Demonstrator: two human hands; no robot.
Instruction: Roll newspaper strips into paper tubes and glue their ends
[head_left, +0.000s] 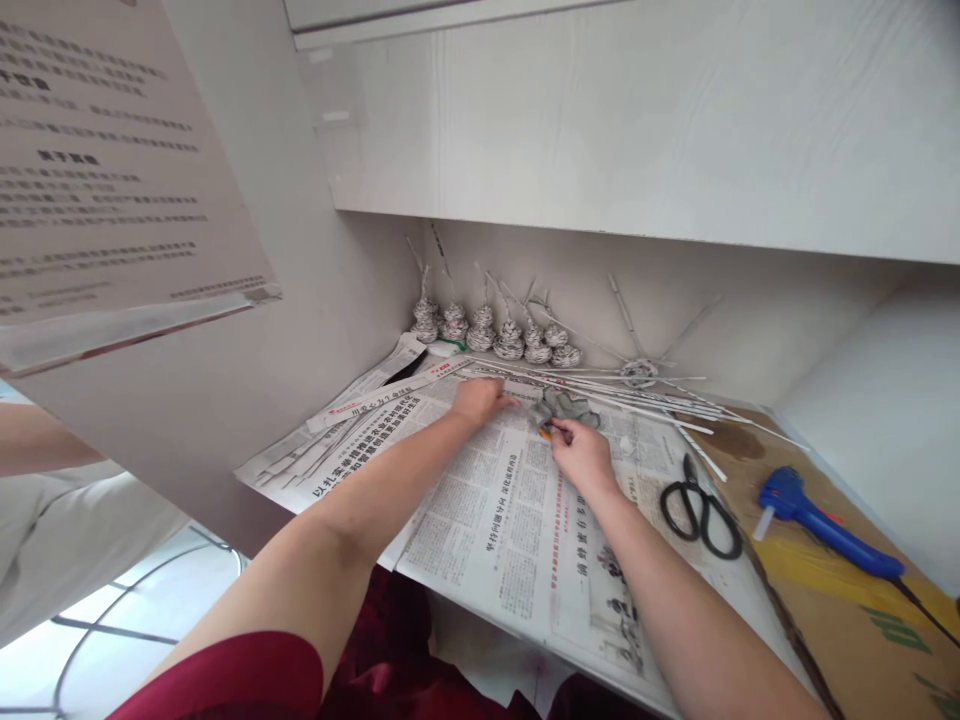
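Note:
Near the back of the newspaper-covered tabletop (457,510), my left hand (480,398) rests with its fingers curled and its thumb side toward the right. Whatever lies under those fingers is hidden. My right hand (581,455) pinches at the near edge of a crumpled grey cloth-like piece (576,408); a bit of orange shows by the fingertips. I cannot make out exactly what is in the pinch. Behind both hands lie several thin rolled-paper sticks (667,402). Black-handled scissors (697,510) lie to the right of my right forearm.
Several woven paper gourds (480,330) line the back wall, beside a round woven start with spokes (640,373). Newspaper strips (352,425) pile at left. A blue glue gun (825,520) lies on cardboard (847,610) at right. A white cabinet (622,130) overhangs the back.

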